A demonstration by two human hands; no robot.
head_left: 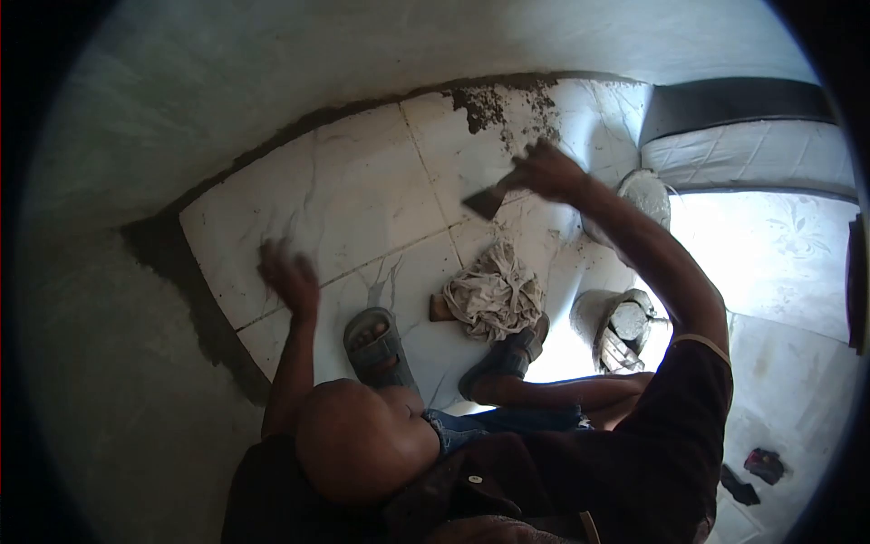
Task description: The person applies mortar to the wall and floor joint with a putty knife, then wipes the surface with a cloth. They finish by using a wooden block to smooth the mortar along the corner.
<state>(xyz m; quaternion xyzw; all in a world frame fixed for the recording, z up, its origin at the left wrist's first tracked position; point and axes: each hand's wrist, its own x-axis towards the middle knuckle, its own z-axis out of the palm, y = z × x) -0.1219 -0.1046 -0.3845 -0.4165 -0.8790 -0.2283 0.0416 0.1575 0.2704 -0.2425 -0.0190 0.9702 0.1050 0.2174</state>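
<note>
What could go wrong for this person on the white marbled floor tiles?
The grey, flat-bladed scraper in the right hand might scratch the white marbled floor tiles if its edge drags. The crumpled off-white cloth beside a dark strapped sandal could snag underfoot. The dark brown crumbs near the wall might get smeared around.

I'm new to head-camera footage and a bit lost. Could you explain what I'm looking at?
There is no machine here, just a person's bare hands. The one picture comes from a camera worn on their head, looking forward and down.

The right hand grips a flat, dark-bladed scraper above white marbled floor tiles. The left hand is blurred but appears to hold nothing.

On the tiles lie a crumpled off-white cloth and, near the wall, dark crumbly residue. To the right is a grey bucket with things inside.
</note>
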